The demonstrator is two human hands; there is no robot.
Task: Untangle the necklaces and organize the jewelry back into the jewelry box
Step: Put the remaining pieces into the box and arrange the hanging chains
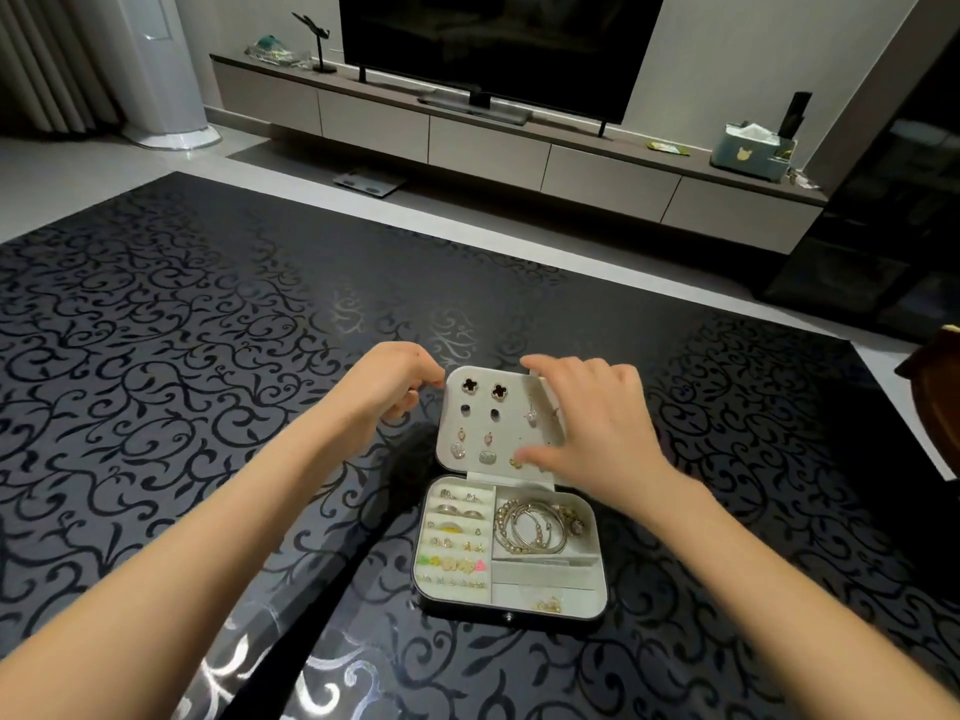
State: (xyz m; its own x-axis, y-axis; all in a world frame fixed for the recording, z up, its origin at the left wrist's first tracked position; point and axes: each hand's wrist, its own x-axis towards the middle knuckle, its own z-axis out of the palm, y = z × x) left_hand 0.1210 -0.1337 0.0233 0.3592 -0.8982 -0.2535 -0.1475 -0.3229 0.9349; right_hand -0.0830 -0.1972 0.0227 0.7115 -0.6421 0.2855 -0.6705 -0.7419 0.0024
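I see the open black, cream-lined jewelry box (511, 615) on the dark scroll-patterned table (156, 356), with gold bracelets (524, 530) in its right compartment. My right hand (597, 423) lies spread across the raised lid (498, 433). My left hand (387, 379) curls at the lid's corner; I cannot tell whether it pinches.

I could read no words, numbers or brand marks anywhere in my view. The only sign I made out was a small yellow emblem (744, 155) on the front of the pale green box (769, 166), which stood to the right of the television (498, 44). It was too small for me to tell its shape.
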